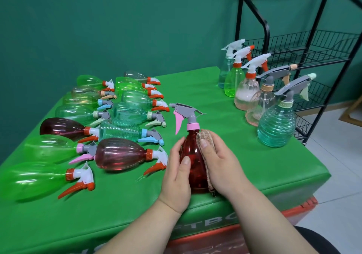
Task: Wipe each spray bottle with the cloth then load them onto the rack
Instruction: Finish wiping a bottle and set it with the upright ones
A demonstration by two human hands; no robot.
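Red spray bottle (193, 161): centre; left hand (176, 175) grips it, right hand (217, 161) pinches cloth (201, 138) on it.
Standing bottles (276, 124): five, right, likely wiped.
Lying bottles (121, 153): left, waiting.
Rack (305, 57): unloaded.

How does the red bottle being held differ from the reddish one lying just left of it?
The held red bottle stands upright, gripped by the left hand while the right hand presses a cloth on it; the lying reddish bottle rests on its side, untouched. The held one has a pink collar and grey head; the lying one's are orange and white. Both are see-through sprayers.
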